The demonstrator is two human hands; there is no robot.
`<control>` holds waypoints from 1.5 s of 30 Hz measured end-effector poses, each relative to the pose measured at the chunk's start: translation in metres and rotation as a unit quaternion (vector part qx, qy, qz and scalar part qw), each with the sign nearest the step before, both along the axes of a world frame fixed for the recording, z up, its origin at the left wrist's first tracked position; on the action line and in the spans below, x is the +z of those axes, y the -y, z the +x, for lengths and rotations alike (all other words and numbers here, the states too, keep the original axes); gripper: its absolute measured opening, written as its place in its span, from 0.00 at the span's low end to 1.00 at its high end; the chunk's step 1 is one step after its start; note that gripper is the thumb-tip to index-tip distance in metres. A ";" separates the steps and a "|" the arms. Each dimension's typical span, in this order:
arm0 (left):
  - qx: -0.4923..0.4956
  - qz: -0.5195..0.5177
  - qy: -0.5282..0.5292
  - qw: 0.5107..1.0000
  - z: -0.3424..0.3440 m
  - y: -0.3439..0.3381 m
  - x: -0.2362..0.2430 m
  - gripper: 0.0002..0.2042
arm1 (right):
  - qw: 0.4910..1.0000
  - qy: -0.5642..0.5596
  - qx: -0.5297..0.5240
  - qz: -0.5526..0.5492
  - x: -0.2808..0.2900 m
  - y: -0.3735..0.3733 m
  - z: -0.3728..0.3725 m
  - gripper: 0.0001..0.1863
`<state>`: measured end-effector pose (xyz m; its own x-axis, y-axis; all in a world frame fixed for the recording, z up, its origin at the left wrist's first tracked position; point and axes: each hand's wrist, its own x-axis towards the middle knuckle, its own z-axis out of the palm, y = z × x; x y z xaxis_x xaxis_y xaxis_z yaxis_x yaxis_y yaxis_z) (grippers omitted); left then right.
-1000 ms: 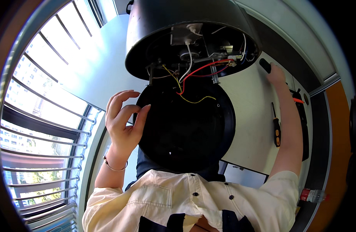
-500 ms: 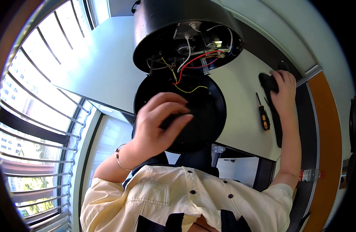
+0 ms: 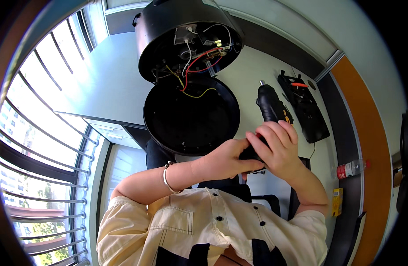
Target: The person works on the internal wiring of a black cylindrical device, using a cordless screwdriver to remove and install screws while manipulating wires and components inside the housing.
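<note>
Both hands are together in front of me at the right, on a black cordless screwdriver (image 3: 269,103) with a silver tip pointing away. My right hand (image 3: 277,148) is wrapped round its grip. My left hand (image 3: 232,156) closes on the lower end from the other side; the fingers partly hide the grip. Left of them lies a round black base cover (image 3: 193,122). Behind it, a dark electric cooker body (image 3: 181,26) is tipped over, its open underside showing metal parts. Red, yellow and white wires (image 3: 199,66) run from there toward the cover.
An open black tool case (image 3: 308,111) with an orange-handled tool (image 3: 300,84) lies at the table's right. Nearer me are a clear bottle with a red label (image 3: 349,169) and a yellow box (image 3: 337,201). The white table (image 3: 102,84) borders a window with blinds at left.
My right hand has come back from the black tool case with the cordless screwdriver. My left hand has moved from above the base cover to the right and joined it. The view has shifted right.
</note>
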<state>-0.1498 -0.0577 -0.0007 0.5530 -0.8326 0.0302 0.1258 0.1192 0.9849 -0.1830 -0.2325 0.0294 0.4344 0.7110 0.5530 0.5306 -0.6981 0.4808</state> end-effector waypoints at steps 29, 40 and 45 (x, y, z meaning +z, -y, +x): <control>-0.098 0.227 0.391 0.887 0.008 0.067 0.019 0.15 | 0.354 -0.266 0.166 0.881 -0.084 0.155 -0.023 0.33; 0.361 0.064 0.086 0.926 0.086 0.025 0.011 0.17 | 0.326 -0.279 0.187 0.884 -0.105 0.176 0.026 0.35; 0.433 0.018 0.029 0.901 0.112 0.021 0.005 0.18 | 0.363 -0.314 0.153 0.864 -0.111 0.180 0.034 0.35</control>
<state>-0.0373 -0.0790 0.0045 0.9940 -0.0907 0.0619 -0.0511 0.1165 0.9919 -0.1487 -0.4122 -0.0815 0.9071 -0.3939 0.1486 0.3372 0.4684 -0.8166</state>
